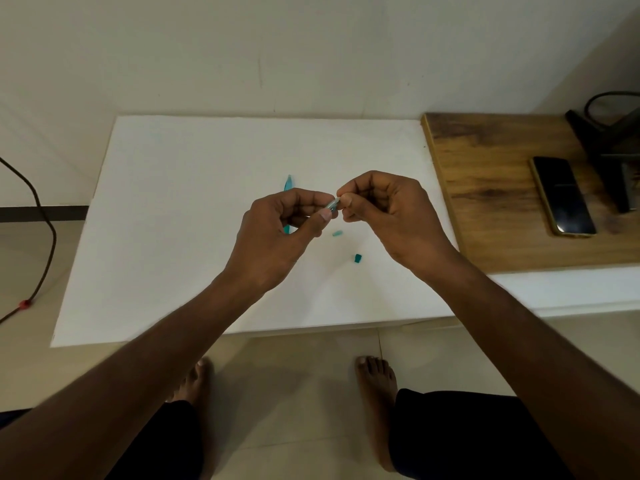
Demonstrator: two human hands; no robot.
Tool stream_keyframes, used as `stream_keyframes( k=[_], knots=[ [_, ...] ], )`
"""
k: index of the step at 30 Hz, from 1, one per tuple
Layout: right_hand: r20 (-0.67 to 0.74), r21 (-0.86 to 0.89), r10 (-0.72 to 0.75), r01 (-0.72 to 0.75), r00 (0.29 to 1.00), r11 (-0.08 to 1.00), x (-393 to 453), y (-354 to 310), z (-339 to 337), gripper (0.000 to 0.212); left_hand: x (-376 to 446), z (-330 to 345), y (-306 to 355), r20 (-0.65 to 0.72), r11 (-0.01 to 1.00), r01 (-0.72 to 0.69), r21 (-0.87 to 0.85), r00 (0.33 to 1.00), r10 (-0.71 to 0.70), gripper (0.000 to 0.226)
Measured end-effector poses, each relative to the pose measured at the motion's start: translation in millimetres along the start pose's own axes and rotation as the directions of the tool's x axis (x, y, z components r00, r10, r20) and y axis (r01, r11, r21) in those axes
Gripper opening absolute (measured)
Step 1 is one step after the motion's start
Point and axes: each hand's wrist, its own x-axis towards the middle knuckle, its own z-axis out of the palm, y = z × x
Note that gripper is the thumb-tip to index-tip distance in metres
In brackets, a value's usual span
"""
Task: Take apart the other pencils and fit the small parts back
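Note:
Over the middle of a white table (166, 209), my left hand (277, 233) and my right hand (388, 216) meet. Between their fingertips both pinch a small pale teal pen part (333, 204), one hand at each end. Behind my left hand lies a teal pen barrel (288, 184), mostly hidden by the fingers. On the table below the hands lie two small pieces: a light teal piece (337, 233) and a darker teal cap piece (357, 258).
A wooden board (485, 188) lies at the right with a black phone (562, 195) and a dark stand (606, 147) on it. A dark cable (41, 216) hangs at the left. My bare feet (375, 379) stand on the tiled floor by the table's front edge.

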Motion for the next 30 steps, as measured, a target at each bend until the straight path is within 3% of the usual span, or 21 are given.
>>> stream_keyframes(
  k=[3,9,13,23,27,30],
  knots=[
    [0.012,-0.060,-0.026,0.026,1.000,0.998,0,-1,-2,0.006,0,-1,-1,0.000,1.000,-0.012,0.029,1.000,0.012,0.019],
    [0.113,-0.359,-0.175,0.204,0.978,0.911,-3,0,-8,0.004,0,-5,-8,-0.013,0.977,-0.072,0.203,0.997,0.076,0.016],
    [0.163,-0.417,-0.153,0.208,0.975,0.885,0,1,-7,0.005,0,-9,-8,0.013,0.963,-0.136,0.232,0.991,0.137,0.047],
    [0.148,-0.278,-0.030,0.071,0.988,0.958,2,3,-4,0.006,0,-12,-11,0.019,0.952,-0.169,0.255,0.985,0.169,0.045],
    [0.152,-0.081,0.075,-0.064,0.985,0.995,1,4,3,0.008,-1,-12,-11,-0.003,0.946,-0.173,0.274,0.983,0.181,0.043],
    [0.123,-0.043,0.084,-0.080,0.989,0.996,1,4,5,0.006,0,-13,-9,-0.003,0.942,-0.182,0.283,0.982,0.191,0.041]
  ],
)
